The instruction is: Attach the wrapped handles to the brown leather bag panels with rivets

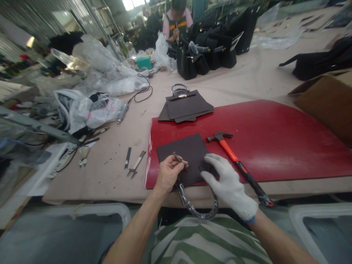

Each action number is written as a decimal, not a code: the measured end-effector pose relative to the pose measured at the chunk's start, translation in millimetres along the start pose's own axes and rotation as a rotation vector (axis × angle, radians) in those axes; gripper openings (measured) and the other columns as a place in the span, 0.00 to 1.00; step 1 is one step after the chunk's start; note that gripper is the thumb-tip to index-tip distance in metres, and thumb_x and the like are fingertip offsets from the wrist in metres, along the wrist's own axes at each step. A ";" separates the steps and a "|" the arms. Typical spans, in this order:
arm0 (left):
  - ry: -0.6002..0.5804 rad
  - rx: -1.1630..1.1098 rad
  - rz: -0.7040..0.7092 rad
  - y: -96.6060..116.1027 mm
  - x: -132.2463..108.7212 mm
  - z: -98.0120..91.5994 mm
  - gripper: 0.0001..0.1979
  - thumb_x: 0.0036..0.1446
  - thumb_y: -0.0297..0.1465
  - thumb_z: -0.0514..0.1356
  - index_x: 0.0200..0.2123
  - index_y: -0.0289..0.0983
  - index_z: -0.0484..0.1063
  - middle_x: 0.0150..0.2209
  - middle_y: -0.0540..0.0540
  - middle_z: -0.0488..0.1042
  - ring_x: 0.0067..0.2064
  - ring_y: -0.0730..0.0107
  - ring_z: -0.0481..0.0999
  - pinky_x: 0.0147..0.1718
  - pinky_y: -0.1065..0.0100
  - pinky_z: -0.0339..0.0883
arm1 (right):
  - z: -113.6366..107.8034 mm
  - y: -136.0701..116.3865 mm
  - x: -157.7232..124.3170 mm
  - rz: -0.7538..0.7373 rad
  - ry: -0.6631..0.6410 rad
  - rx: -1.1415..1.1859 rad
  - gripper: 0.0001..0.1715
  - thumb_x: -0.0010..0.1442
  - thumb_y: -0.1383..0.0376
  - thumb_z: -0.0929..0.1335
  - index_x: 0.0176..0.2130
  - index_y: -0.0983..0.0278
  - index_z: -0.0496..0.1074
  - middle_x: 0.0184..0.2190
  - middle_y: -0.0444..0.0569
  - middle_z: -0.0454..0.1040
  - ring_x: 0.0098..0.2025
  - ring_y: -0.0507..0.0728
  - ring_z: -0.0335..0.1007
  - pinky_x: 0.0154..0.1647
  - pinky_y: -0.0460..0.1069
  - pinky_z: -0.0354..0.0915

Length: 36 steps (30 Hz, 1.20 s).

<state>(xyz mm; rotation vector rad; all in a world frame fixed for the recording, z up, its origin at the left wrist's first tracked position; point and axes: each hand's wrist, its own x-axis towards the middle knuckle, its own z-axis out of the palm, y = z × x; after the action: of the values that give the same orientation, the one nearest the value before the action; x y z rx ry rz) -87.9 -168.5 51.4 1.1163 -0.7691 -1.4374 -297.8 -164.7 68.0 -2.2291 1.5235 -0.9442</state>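
My bare left hand (169, 172) pinches a short metal rod, like a punch (177, 157), above a dark brown panel (183, 145). The panel lies flat on a red board (258, 135). A curved bag handle (198, 212) wrapped in clear plastic loops from the panel over the table's front edge. My right hand (227, 183), in a white knitted glove, rests at the panel's right edge with thumb and fingers apart. Its palm side is hidden. Right of it lies a claw hammer (232, 154) with a red and black grip.
Brown panels with a handle (189, 104) lie behind the board. Left are a divider-like tool (136, 164), a flat dark strip (128, 157) and a corded tool (123, 112). Black bags (206, 55) stand at the back near a person (178, 24). A cardboard box (327, 99) is right.
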 end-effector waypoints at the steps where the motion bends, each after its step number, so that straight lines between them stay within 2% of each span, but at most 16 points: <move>1: -0.001 0.036 0.015 -2.9 -0.1 2.5 0.18 0.49 0.35 0.70 0.39 0.34 0.68 0.34 0.44 0.81 0.36 0.68 0.82 0.43 0.66 0.75 | -6.5 4.9 -0.8 0.025 0.076 -0.023 0.22 0.63 0.58 0.68 0.53 0.66 0.73 0.54 0.56 0.73 0.56 0.63 0.69 0.60 0.61 0.67; 3: -0.011 0.131 0.040 -3.4 0.3 2.0 0.15 0.52 0.35 0.68 0.37 0.34 0.67 0.34 0.45 0.81 0.35 0.69 0.81 0.42 0.67 0.75 | -20.9 17.6 -2.5 0.078 0.173 -0.145 0.21 0.64 0.56 0.66 0.51 0.66 0.74 0.51 0.56 0.75 0.53 0.64 0.71 0.57 0.61 0.69; 5: -0.025 0.245 0.065 -0.7 -0.2 -0.8 0.13 0.54 0.35 0.66 0.37 0.34 0.69 0.34 0.44 0.81 0.36 0.69 0.81 0.41 0.69 0.74 | -35.1 32.7 -4.4 0.142 0.207 -0.280 0.23 0.64 0.55 0.65 0.51 0.67 0.74 0.51 0.57 0.75 0.52 0.67 0.71 0.55 0.63 0.69; 8: -0.049 0.367 0.110 1.5 -2.7 -2.8 0.10 0.57 0.36 0.64 0.37 0.34 0.71 0.35 0.43 0.82 0.37 0.69 0.81 0.41 0.70 0.73 | -51.7 53.7 -7.9 0.233 0.182 -0.420 0.27 0.63 0.52 0.64 0.51 0.68 0.74 0.51 0.59 0.75 0.51 0.70 0.71 0.54 0.64 0.69; 12: -0.058 0.370 0.159 -1.7 -4.4 -3.5 0.09 0.56 0.33 0.64 0.36 0.34 0.74 0.37 0.42 0.82 0.40 0.69 0.81 0.44 0.69 0.74 | -62.3 66.7 -11.2 0.311 0.134 -0.495 0.30 0.64 0.49 0.62 0.51 0.69 0.74 0.52 0.60 0.74 0.51 0.71 0.71 0.52 0.64 0.69; 17: -0.068 0.267 0.097 -3.9 -2.5 -4.8 0.12 0.52 0.33 0.66 0.38 0.33 0.73 0.35 0.43 0.82 0.38 0.67 0.82 0.44 0.67 0.76 | -68.0 61.5 -8.0 0.375 0.033 -0.565 0.30 0.64 0.49 0.62 0.52 0.68 0.73 0.51 0.60 0.74 0.50 0.71 0.70 0.49 0.61 0.68; 22: -0.049 0.233 0.044 -3.5 -1.4 -2.3 0.14 0.50 0.34 0.68 0.37 0.34 0.72 0.34 0.42 0.82 0.37 0.66 0.83 0.41 0.67 0.76 | -71.4 48.6 -2.8 0.472 -0.280 -0.616 0.28 0.64 0.46 0.62 0.51 0.63 0.72 0.41 0.59 0.74 0.42 0.70 0.73 0.37 0.58 0.65; 25: -0.053 0.263 0.043 -4.2 -0.8 -2.0 0.12 0.51 0.33 0.68 0.36 0.34 0.71 0.35 0.42 0.82 0.37 0.66 0.82 0.41 0.67 0.76 | -70.5 42.6 -1.5 0.529 -0.409 -0.579 0.23 0.64 0.49 0.63 0.50 0.62 0.70 0.43 0.57 0.74 0.41 0.68 0.75 0.35 0.56 0.62; 28: -0.066 0.280 0.051 -5.7 -0.2 -2.7 0.11 0.52 0.33 0.66 0.35 0.34 0.71 0.35 0.42 0.82 0.38 0.66 0.82 0.41 0.67 0.75 | -69.6 37.4 1.8 0.551 -0.467 -0.582 0.18 0.63 0.52 0.62 0.45 0.61 0.69 0.41 0.56 0.76 0.39 0.67 0.75 0.31 0.55 0.58; 32: -0.064 0.293 0.081 -7.2 -0.8 -2.0 0.09 0.53 0.32 0.65 0.36 0.35 0.70 0.34 0.44 0.82 0.37 0.67 0.82 0.41 0.67 0.75 | -72.2 32.2 8.6 0.567 -0.493 -0.540 0.17 0.62 0.52 0.62 0.39 0.62 0.69 0.32 0.55 0.75 0.33 0.64 0.73 0.28 0.52 0.54; 34: -0.054 0.330 0.107 -8.0 -2.0 -1.1 0.07 0.54 0.31 0.63 0.35 0.35 0.71 0.34 0.44 0.82 0.37 0.67 0.82 0.41 0.67 0.75 | -73.6 31.8 10.3 0.582 -0.499 -0.448 0.16 0.61 0.52 0.63 0.38 0.61 0.68 0.31 0.53 0.74 0.33 0.63 0.72 0.28 0.52 0.55; 36: -0.049 0.383 0.133 -9.0 -3.5 -0.4 0.05 0.55 0.30 0.62 0.35 0.36 0.71 0.35 0.45 0.82 0.37 0.67 0.81 0.41 0.66 0.75 | -73.5 32.5 9.6 0.615 -0.479 -0.248 0.15 0.58 0.53 0.65 0.37 0.62 0.68 0.30 0.51 0.73 0.33 0.60 0.71 0.30 0.51 0.57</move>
<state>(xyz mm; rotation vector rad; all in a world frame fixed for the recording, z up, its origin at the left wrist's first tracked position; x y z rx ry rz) -90.9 -163.4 43.7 1.2933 -1.1659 -1.2385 -366.9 -177.1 108.1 -1.7464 1.9577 -0.0401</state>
